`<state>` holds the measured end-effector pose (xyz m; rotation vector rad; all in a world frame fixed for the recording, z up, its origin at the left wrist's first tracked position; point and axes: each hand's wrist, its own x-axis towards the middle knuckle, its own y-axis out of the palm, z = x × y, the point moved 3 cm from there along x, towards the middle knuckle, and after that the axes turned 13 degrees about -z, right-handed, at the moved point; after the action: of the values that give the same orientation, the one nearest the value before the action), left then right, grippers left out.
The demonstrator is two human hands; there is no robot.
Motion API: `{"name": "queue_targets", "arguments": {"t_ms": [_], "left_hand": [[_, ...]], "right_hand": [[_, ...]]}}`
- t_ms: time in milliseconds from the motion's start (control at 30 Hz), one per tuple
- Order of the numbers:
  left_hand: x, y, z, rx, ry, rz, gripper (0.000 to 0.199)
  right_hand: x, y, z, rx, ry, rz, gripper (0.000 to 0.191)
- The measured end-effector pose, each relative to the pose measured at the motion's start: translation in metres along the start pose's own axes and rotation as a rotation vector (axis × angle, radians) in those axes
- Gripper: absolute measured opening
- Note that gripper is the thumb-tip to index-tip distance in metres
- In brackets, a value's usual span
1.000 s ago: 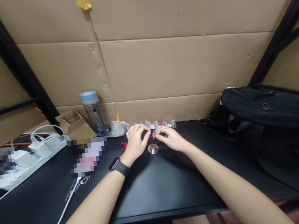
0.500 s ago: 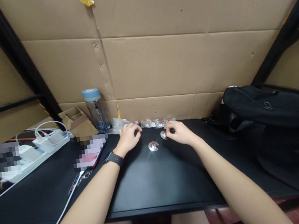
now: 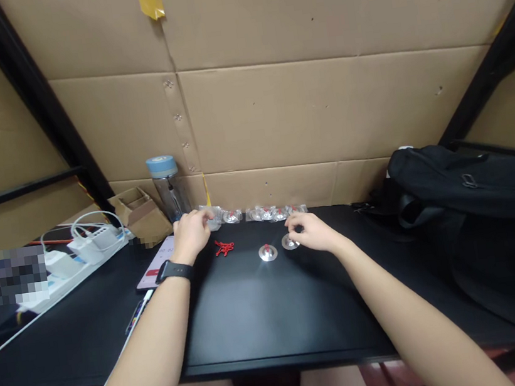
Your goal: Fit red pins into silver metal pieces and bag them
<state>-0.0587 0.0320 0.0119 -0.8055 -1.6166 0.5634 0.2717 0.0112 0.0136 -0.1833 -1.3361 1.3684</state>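
One silver metal disc (image 3: 268, 253) with a red centre lies on the black table (image 3: 274, 317). Just right of it is a second silver disc (image 3: 289, 242), its top pinched by the fingers of my right hand (image 3: 311, 231). My left hand (image 3: 191, 232), with a dark watch on the wrist, is raised near the clear bottle; its fingers are bent, and whether they hold anything is too small to tell. A small heap of red pieces (image 3: 224, 247) sits between my left hand and the first disc. Behind, along the cardboard wall, lie clear bags of discs (image 3: 267, 213).
A blue-lidded bottle (image 3: 166, 183) and an open cardboard box (image 3: 141, 216) stand at the back left. Nearer are a phone (image 3: 157, 264), a white cable and a power strip (image 3: 75, 266). A black backpack (image 3: 466, 191) fills the right side.
My left hand has moved left, uncovering the red pieces and a bagged disc. My right hand stays at the second disc, which now shows more of its surface. The view has shifted slightly.
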Motion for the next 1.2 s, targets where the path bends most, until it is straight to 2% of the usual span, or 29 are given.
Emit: {"name": "queue_targets", "arguments": {"t_ms": [200, 367, 533, 800, 933, 1067, 1200], "left_hand": [[-0.004, 0.008, 0.009, 0.090, -0.111, -0.023, 0.032], [-0.007, 0.022, 0.010, 0.071, -0.033, 0.072, 0.040], [-0.009, 0.024, 0.020, 0.102, -0.025, 0.090, 0.049], [-0.006, 0.021, 0.020, 0.115, -0.055, 0.110, 0.023], [-0.005, 0.019, 0.019, 0.120, -0.084, 0.078, 0.026], [-0.006, 0.017, 0.018, 0.107, -0.043, 0.071, 0.033], [-0.005, 0.016, 0.019, 0.109, -0.074, 0.073, 0.026]], "right_hand": [[-0.001, -0.004, -0.001, -0.053, 0.029, 0.007, 0.017], [0.000, -0.006, -0.003, -0.062, 0.064, -0.012, 0.016], [-0.001, -0.005, -0.006, -0.058, 0.078, 0.001, 0.015], [-0.004, 0.003, -0.012, -0.063, 0.106, 0.126, 0.015], [-0.004, 0.007, -0.015, -0.051, 0.112, 0.148, 0.016], [-0.005, 0.010, -0.015, -0.023, 0.087, 0.163, 0.016], [-0.005, 0.011, -0.017, -0.009, 0.089, 0.173, 0.014]]}}
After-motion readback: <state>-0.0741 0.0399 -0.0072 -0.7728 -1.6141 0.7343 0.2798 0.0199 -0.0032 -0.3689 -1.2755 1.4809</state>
